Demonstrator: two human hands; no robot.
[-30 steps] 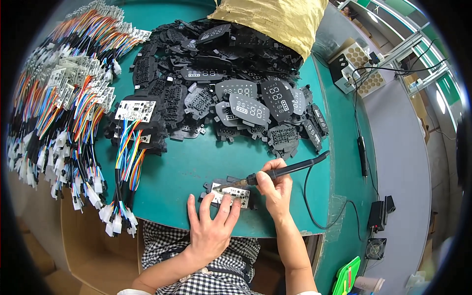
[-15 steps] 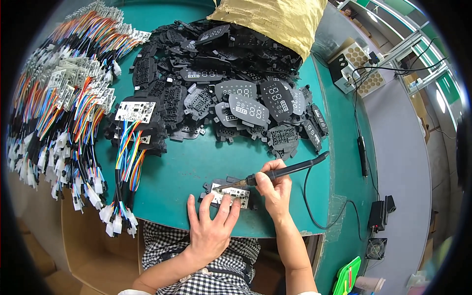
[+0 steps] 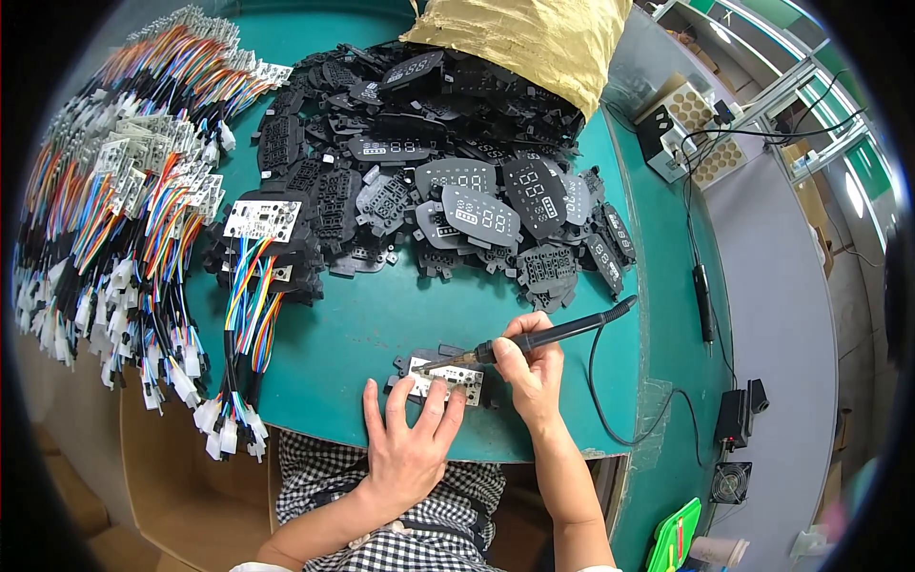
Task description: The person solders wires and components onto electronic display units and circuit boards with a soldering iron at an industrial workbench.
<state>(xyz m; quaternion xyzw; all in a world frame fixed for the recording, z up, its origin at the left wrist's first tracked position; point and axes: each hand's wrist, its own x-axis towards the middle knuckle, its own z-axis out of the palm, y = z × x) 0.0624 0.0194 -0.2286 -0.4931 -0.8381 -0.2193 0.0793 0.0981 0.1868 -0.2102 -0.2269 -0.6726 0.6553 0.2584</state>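
Observation:
My right hand (image 3: 534,375) is closed round a black soldering iron (image 3: 581,328), its tip slanting down to the left. That tip meets or hovers just over the upper left end of a white circuit board (image 3: 467,381); contact is too fine to tell. Under the board lies a black plastic housing (image 3: 400,364), its edges showing round it. My left hand (image 3: 410,459) has its fingers stretched and spread, fingertips resting on the board's near edge. The iron's cord (image 3: 593,381) loops down at the right.
Black plastic display panels (image 3: 481,214) heap up at the back, below a yellow sack (image 3: 534,43). Boards with coloured wires (image 3: 143,172) pile at the left. Nearer, a wired board (image 3: 262,219) sits on stacked housings. A small fan (image 3: 730,482) and green tray (image 3: 673,539) are at the right.
The soldering iron's tip has shifted very slightly at the board's left end, with my right hand moving a little. My left hand stays in place.

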